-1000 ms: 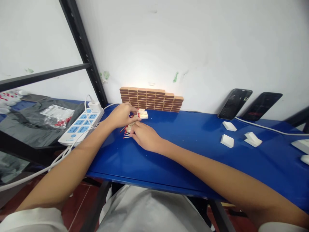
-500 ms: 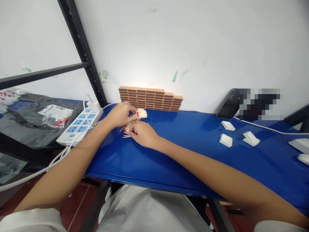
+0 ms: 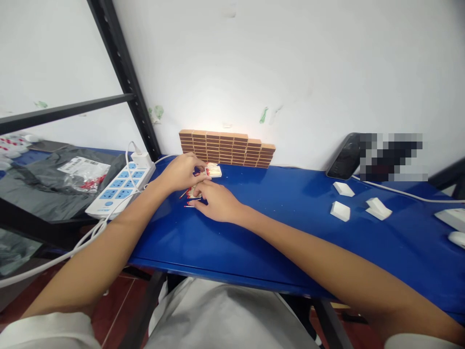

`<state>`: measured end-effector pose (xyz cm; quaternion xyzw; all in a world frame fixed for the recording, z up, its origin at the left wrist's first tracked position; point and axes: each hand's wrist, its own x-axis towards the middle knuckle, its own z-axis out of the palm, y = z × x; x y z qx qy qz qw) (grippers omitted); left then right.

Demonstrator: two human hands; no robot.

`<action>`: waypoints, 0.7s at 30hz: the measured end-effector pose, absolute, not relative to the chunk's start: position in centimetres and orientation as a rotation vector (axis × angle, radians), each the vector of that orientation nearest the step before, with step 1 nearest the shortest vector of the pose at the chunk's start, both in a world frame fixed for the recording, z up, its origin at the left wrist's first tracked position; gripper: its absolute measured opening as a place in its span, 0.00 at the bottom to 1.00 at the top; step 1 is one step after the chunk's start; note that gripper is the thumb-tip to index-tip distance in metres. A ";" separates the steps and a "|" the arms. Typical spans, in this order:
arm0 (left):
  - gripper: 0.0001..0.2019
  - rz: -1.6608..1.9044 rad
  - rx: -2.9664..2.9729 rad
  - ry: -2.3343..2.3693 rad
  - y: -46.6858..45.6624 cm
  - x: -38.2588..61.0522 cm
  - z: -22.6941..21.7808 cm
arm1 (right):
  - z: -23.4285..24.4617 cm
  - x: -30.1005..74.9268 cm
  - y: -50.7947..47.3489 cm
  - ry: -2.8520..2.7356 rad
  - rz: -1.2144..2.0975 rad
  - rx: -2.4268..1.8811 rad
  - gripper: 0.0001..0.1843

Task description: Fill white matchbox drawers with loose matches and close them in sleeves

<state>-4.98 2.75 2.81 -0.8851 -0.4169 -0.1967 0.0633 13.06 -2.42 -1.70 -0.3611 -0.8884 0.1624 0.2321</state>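
My left hand [image 3: 184,172] is closed on the left end of a small white matchbox tray [image 3: 214,171], where red-tipped matches lie in a row. Just in front of it, loose matches [image 3: 193,193] are heaped on the blue table. My right hand [image 3: 217,200] rests over this heap, its thumb and index finger spread apart around the red heads. A single match [image 3: 188,207] lies near the tip of my right thumb. Part of the heap is hidden under my right fingers.
Stacked brown matchboxes [image 3: 227,149] form a low wall behind my hands. A white power strip [image 3: 121,186] with cables sits left, by a black rack post [image 3: 125,72]. To the right are white blocks [image 3: 340,211] and a dark phone [image 3: 343,156] leaning on the wall.
My right thumb and index finger have spread apart over the loose matches; before, they were closer together. My left hand and the tray have stayed in place.
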 end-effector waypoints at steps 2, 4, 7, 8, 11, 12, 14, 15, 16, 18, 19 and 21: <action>0.13 -0.588 -2.683 -1.260 2.7 -4.9 2.9 | -1.6 13.1 -2.6 -2.466 0.455 -1.003 0.14; 0.13 -0.579 -2.694 -1.253 2.7 -4.9 2.9 | -1.6 13.2 -2.9 -2.495 0.461 -1.024 0.12; 0.12 -0.596 -2.698 -1.238 2.7 -4.9 2.8 | -1.6 13.1 -3.1 -2.543 0.442 -1.062 0.07; 0.13 -0.603 -2.700 -1.234 2.7 -4.9 2.8 | -1.6 13.0 -3.1 -2.560 0.437 -1.076 0.07; 0.15 -0.586 -2.706 -1.230 2.8 -4.9 2.7 | -1.8 12.9 -3.1 -2.602 0.429 -1.104 0.09; 0.15 -0.579 -2.706 -1.234 2.8 -4.9 2.7 | -1.8 12.9 -3.1 -2.610 0.431 -1.106 0.10; 0.17 -0.567 -2.706 -1.250 2.8 -4.9 2.7 | -1.8 13.0 -3.1 -2.617 0.437 -1.104 0.11; 0.17 -0.563 -2.707 -1.258 2.8 -4.9 2.7 | -1.7 13.0 -3.1 -2.620 0.440 -1.103 0.11; 0.18 -0.561 -2.709 -1.264 2.8 -4.9 2.7 | -1.7 13.1 -3.1 -2.622 0.441 -1.104 0.11; 0.18 -0.563 -2.714 -1.270 2.7 -4.9 2.7 | -1.6 13.2 -3.2 -2.630 0.440 -1.108 0.11; 0.18 -0.567 -2.717 -1.270 2.7 -4.9 2.8 | -1.5 13.2 -3.2 -2.634 0.439 -1.109 0.11; 0.18 -0.579 -2.720 -1.273 2.7 -4.9 2.8 | -1.4 13.3 -3.3 -2.647 0.436 -1.111 0.11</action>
